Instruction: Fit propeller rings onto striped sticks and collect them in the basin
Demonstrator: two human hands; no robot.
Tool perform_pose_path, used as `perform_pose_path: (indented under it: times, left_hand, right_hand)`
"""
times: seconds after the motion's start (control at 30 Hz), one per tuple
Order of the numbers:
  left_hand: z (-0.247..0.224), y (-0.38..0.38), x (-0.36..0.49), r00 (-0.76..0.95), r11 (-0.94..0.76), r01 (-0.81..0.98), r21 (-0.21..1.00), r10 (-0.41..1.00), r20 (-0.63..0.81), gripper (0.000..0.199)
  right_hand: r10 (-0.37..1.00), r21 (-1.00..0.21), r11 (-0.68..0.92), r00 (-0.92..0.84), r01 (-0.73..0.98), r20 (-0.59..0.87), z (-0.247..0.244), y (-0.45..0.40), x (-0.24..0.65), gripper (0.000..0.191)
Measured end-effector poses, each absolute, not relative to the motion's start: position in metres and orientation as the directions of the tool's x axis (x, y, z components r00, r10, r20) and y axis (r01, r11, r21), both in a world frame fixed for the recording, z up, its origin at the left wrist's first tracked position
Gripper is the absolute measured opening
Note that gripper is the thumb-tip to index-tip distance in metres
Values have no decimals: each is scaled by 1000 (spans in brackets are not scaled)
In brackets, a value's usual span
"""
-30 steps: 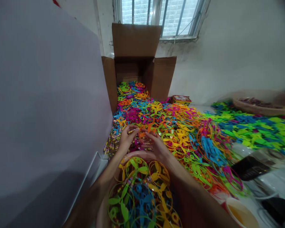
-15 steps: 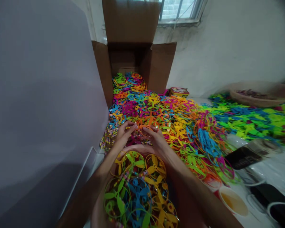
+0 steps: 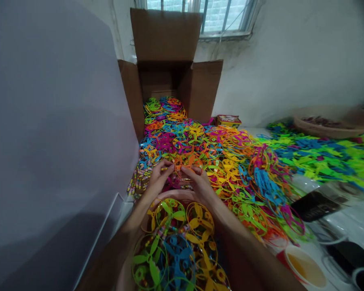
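Orange plastic propeller [image 3: 184,167] sits between both hands, low over a white table [image 3: 342,230]. At the far end, an open cardboard box [image 3: 165,36] stands under a barred window [image 3: 224,18]. A sprawling heap of ringed propellers [image 3: 230,161] runs out from it, with loose green and blue blades [image 3: 318,157] to the right and a woven basket [image 3: 327,127] beyond them. Nearest the body, a round basin [image 3: 170,195] holds more propellers, and slim speckled sticks [image 3: 141,180] lie beside the left hand [image 3: 159,182]. Its fingers close in a tight pinch on one stick [image 3: 167,168]; the right hand [image 3: 198,186] pinches the orange ring. Steady fingertip pressure near the hub should stop the thin ring flexing.
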State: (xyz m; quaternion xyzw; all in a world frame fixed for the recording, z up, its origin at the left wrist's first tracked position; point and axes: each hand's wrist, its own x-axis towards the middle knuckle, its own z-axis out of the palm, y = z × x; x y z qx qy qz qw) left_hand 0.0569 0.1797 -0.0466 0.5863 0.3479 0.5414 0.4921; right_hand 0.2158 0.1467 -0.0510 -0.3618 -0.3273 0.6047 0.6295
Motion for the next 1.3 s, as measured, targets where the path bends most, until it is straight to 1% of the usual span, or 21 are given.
perform_pose_path:
  times: [0.07,0.13,0.27,0.33,0.6,0.77,0.9,1.07,1.2,1.23,1.3]
  left_hand:
    - [-47,181,55,138,-279,-159,947,944,301,24]
    - [-48,182,54,153,-281,-177,943,939,308,23]
    - [-47,180,53,168,-312,-107,944,930,327,23]
    - [-45,178,54,159,-311,-106,944,932,325,23]
    - [-45,177,54,213,-255,-127,959,937,278,25]
    - [-48,178,55,239,-188,-144,971,946,219,29]
    - [-46,175,57,228,-210,-139,968,944,238,27]
    - [-41,176,52,229,-232,-95,968,941,248,30]
    - [-39,180,45,133,-316,-158,936,932,337,32]
    - [-38,179,45,128,-330,-138,934,929,347,33]
    - [-37,178,45,172,-324,-78,943,927,333,34]
  right_hand:
    - [996,-847,29,85,-531,-19,-50,147,217,28]
    - [995,-845,32,97,-533,-23,-51,147,219,27]
    - [998,-848,16,66,-530,-22,-51,146,222,26]
    - [998,-850,12,54,-526,-19,-51,146,222,25]
    - [998,-840,-9,53,-542,-44,-51,144,220,23]
    - [997,-851,-22,57,-525,-61,-54,144,219,26]
    - [995,-838,-3,78,-545,-55,-54,143,216,26]
    - [994,-840,-13,88,-542,-72,-49,143,218,27]
    - [989,-846,42,139,-531,-38,-45,144,221,30]
    - [990,-848,40,136,-529,-38,-45,144,220,30]
    - [993,-851,23,113,-525,-43,-45,143,219,28]
